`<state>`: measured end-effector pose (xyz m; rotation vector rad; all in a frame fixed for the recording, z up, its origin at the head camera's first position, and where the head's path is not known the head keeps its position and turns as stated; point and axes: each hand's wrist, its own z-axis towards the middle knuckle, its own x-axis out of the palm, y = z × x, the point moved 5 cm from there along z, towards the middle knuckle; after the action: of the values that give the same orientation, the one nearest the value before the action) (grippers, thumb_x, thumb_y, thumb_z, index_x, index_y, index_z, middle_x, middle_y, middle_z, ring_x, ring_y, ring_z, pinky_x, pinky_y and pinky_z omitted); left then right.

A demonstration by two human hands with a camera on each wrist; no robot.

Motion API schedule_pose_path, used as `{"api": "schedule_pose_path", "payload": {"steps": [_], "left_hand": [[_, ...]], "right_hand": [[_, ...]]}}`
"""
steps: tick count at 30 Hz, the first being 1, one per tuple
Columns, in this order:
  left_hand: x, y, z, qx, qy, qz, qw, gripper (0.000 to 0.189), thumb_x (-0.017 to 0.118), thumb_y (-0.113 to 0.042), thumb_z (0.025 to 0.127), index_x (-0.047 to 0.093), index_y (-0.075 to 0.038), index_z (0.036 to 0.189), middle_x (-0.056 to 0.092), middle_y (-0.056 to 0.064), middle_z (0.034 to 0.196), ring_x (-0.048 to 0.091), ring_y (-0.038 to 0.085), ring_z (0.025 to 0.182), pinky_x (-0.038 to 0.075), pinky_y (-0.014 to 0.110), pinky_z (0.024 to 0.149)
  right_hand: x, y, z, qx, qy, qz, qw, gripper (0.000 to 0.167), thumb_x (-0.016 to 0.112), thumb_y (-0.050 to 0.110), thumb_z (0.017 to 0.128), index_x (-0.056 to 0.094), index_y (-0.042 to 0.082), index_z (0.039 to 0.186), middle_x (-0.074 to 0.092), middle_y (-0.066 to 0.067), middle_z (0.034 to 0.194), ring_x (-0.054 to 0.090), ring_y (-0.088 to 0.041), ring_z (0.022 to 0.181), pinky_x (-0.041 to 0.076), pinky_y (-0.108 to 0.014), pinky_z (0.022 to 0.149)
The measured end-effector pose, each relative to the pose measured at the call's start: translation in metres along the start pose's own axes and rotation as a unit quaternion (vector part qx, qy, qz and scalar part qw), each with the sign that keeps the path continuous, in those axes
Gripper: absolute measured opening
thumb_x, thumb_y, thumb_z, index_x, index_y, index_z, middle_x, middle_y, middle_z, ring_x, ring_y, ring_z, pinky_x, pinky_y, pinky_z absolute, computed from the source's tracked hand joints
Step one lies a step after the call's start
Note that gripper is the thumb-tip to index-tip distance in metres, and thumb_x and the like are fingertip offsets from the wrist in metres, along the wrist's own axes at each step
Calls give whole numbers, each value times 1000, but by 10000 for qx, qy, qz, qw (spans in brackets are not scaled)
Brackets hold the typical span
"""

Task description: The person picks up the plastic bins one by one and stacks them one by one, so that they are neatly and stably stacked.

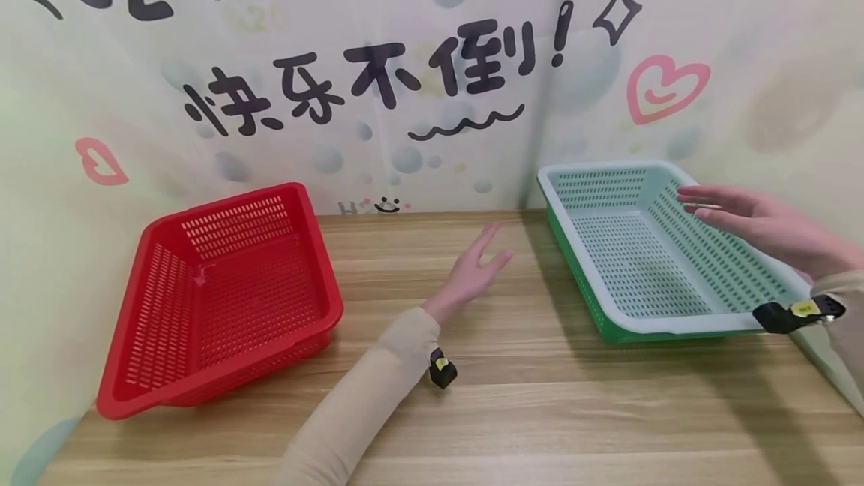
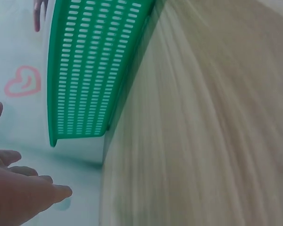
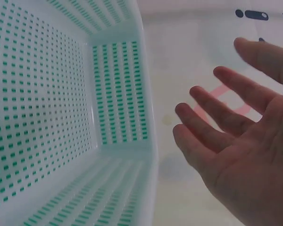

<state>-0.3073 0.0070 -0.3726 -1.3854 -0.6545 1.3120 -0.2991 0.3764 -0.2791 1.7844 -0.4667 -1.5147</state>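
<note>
Over the middle of the table, my left hand reaches out with thumb and fingers spread, holding nothing. In the left wrist view that hand appears at the lower left, apart from the green outer side of a basket. At the right stands this basket, white inside and green outside. Above its right rim hovers my right hand, fingers extended and nothing in them. The right wrist view shows the right hand palm in sight, fingers spread, beside the basket's white rim.
A red perforated basket stands at the left of the wooden table, with nothing seen inside. Behind the table hangs a printed wall cloth with dark lettering and hearts. Each wrist wears a black strap device.
</note>
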Motion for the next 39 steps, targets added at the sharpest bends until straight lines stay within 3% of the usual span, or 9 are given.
{"api": "schedule_pose_path", "payload": {"steps": [4, 11, 20, 26, 33, 39], "left_hand": [[-16, -1, -1, -90, 16, 123, 9999, 60, 52, -31, 101, 27, -16, 154, 24, 5, 157, 21, 24, 143, 19, 40, 114], [-43, -6, -4, -188, -40, 263, 9995, 57, 48, -35, 102, 29, -21, 153, 27, 0, 156, 22, 21, 142, 20, 42, 114], [-73, -13, -9, -153, -67, 344, 9993, 54, 46, -35, 103, 32, -17, 152, 28, 2, 156, 25, 25, 141, 22, 42, 113], [-92, -19, -14, -85, -37, 199, 9998, 56, 46, -34, 103, 29, -16, 153, 26, 5, 156, 25, 23, 142, 22, 39, 114], [-113, -28, -24, -27, -99, 159, 9998, 53, 47, -28, 103, 31, -11, 151, 28, 8, 155, 28, 23, 141, 25, 36, 112], [-128, -28, -32, 9, -122, 191, 9997, 53, 48, -26, 103, 32, -10, 151, 30, 7, 155, 31, 24, 139, 28, 38, 111]], "right_hand": [[5, 8, 3, -109, -42, -395, 9992, 47, 50, 28, 102, 40, 18, 147, 48, 20, 132, 51, 11, 107, 40, -12, 80], [19, 21, 9, -70, 81, -450, 9989, 48, 51, 31, 101, 40, 21, 147, 47, 17, 133, 48, 7, 109, 41, -19, 84], [42, 42, 19, -269, 338, -283, 9987, 47, 53, 32, 100, 43, 26, 146, 46, 6, 140, 51, 2, 113, 42, -28, 91], [59, 55, 26, -497, 519, -142, 9973, 48, 54, 27, 100, 44, 18, 146, 47, -5, 142, 53, 0, 113, 44, -26, 91], [80, 73, 35, -672, 747, 65, 9949, 48, 55, 26, 100, 45, 12, 144, 48, -10, 142, 51, -25, 123, 40, -49, 99], [95, 92, 42, -866, 976, 219, 9912, 47, 55, 24, 100, 45, 11, 144, 48, -10, 143, 43, -30, 130, 35, -56, 102]]}}
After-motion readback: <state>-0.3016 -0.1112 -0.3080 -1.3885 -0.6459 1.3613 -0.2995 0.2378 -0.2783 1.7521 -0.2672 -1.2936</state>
